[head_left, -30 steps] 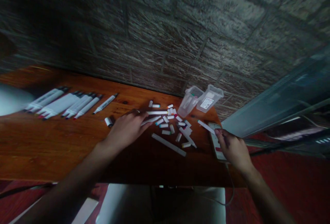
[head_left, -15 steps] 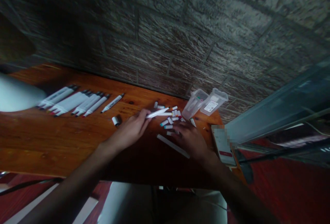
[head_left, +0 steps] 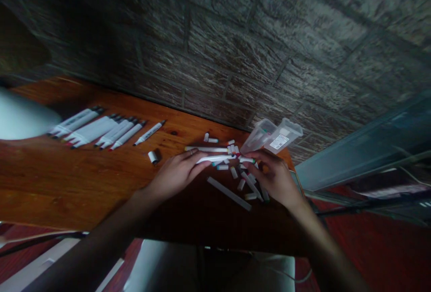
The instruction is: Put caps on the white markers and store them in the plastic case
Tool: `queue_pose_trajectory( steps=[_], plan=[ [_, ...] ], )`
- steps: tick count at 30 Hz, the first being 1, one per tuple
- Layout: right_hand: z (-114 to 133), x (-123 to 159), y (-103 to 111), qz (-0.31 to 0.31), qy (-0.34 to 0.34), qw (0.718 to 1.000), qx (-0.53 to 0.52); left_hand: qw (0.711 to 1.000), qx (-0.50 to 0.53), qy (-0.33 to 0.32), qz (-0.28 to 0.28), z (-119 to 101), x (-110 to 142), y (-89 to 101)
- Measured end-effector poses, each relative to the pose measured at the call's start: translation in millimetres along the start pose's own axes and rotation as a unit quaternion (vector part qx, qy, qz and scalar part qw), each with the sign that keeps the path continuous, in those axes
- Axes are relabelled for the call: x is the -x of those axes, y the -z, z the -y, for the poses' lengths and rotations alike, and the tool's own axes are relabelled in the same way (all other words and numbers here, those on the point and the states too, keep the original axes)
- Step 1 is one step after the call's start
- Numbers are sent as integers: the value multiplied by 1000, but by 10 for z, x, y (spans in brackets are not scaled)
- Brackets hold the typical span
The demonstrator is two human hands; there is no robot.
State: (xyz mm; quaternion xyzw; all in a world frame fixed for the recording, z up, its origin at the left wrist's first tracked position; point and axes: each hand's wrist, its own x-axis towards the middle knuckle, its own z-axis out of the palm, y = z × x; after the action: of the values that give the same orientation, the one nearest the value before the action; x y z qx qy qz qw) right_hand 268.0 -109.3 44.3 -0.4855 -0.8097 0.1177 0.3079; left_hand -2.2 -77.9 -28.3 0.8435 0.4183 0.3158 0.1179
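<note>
My left hand [head_left: 177, 168] is closed around a white marker [head_left: 217, 159], its bare tip pointing right. Facing that tip, my right hand [head_left: 274, 173] pinches a small white marker cap [head_left: 246, 160] with a green end. A slight gap seems to remain between cap and tip. Below and around both hands lie several loose white caps [head_left: 222, 167] with coloured ends. Another white marker [head_left: 205, 149] rests on the table just behind my left fingers. Nearer to me is a pale flat strip [head_left: 229, 193].
Several dark-ended markers [head_left: 94, 131] lie side by side at the left, with a single marker [head_left: 150, 133] beside them. A black-and-white cap [head_left: 152, 157] sits left of my hand. Two clear plastic containers [head_left: 283, 139] stand by the brick wall [head_left: 208, 58] on the wooden table [head_left: 101, 184].
My right hand has risen from the loose caps with one cap pinched in its fingers. My left hand has turned the marker level and brought it slightly nearer to me.
</note>
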Motion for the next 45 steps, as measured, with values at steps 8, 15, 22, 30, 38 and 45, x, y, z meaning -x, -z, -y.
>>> queue_pose_trajectory(
  steps=[8, 15, 22, 30, 38, 45],
  plan=[
    [-14, -30, -174, 14, 14, 998, -65, 998, 19, -58, -20, -15, 15, -28],
    [152, -123, -138, 39, -68, 969, -235, 995, 66, -76, 24, -68, 66, -60],
    [302, -332, -415, 20, -214, 890, -402, 991, 21, -130, -13, -157, 100, -198],
    [399, -196, -467, -20, -191, 917, -349, 987, -18, -159, -25, -146, 141, -156],
    [-395, 371, 27, 28, -271, 961, 53, 978, 196, 68, 21, -343, -46, -75],
    [-550, 470, 20, 60, -282, 956, 51, 874, 460, 154, 10, -337, -116, -67]
  ],
)
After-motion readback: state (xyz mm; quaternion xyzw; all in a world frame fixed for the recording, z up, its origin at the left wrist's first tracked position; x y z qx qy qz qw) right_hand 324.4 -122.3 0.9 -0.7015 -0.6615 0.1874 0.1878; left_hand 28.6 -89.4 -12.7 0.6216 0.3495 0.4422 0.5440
